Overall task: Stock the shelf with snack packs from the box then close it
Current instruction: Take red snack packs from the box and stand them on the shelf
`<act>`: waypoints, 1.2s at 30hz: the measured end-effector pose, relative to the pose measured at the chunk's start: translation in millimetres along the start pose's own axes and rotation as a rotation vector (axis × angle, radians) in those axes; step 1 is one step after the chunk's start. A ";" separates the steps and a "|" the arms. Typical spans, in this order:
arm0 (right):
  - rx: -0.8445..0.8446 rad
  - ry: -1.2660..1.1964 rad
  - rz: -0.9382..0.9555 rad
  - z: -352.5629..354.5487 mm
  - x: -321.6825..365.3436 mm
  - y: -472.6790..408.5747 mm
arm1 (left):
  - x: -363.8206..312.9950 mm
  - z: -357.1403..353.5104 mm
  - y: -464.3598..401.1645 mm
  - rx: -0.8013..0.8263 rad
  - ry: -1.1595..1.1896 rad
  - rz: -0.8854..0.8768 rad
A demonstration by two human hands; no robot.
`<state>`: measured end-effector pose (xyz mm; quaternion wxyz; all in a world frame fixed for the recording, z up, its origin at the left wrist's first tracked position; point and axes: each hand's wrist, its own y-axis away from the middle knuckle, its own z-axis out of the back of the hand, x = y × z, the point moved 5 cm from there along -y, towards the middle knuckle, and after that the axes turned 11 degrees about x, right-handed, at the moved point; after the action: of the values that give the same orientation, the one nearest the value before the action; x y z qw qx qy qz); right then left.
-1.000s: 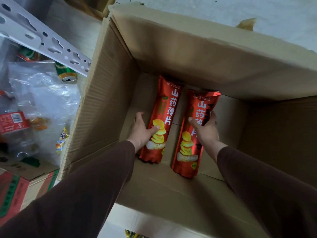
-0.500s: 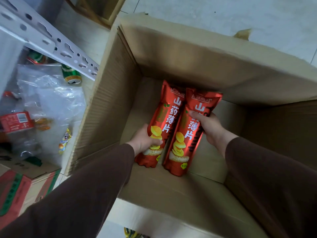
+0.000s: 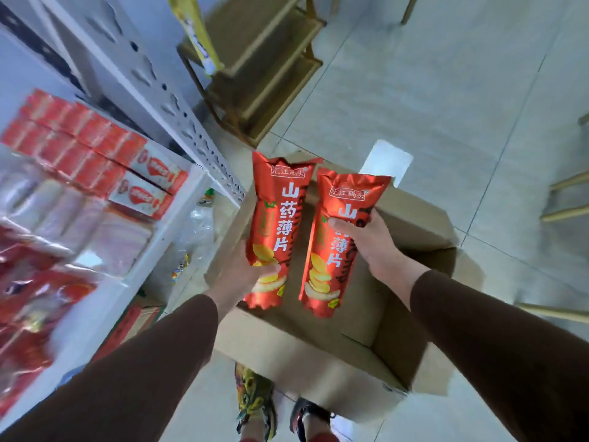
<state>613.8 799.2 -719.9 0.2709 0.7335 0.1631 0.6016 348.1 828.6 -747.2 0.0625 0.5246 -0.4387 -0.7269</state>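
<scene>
Red snack packs — one gripped in your left hand [image 3: 237, 275], one in your right hand [image 3: 369, 240]. Neither is on the shelf [image 3: 165, 224] yet — the box [image 3: 318, 355] stays open.

a small shop or stockroom, by the look of the stock: white slotted-metal shelving [image 3: 178, 119] on the left, packed with rows of identical red cartons [image 3: 79, 145] and clear-wrapped multipacks [image 3: 47, 215]; more wrapped goods and a can on the floor under the shelf; an open cardboard shipping box [image 3: 318, 355] on pale floor tiles [image 3: 446, 106]; two matching red snack packs [image 3: 277, 231] just above it; a gold wire display rack [image 3: 264, 68] at the far side
</scene>
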 end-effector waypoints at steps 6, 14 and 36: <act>0.122 0.071 0.204 -67.6 158.8 105.6 | -105.8 38.0 138.6 -0.085 0.069 -0.171; 0.296 0.137 0.409 -162.6 300.1 270.4 | -189.3 81.4 337.5 -0.222 0.103 -0.392; 0.724 0.379 0.793 -398.5 576.5 448.2 | -338.4 213.1 638.9 -0.633 0.214 -0.818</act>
<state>316.5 846.7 55.6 -0.2784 0.6641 0.1168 0.6840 87.3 749.1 -44.4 -0.0265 0.6798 0.0516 -0.7311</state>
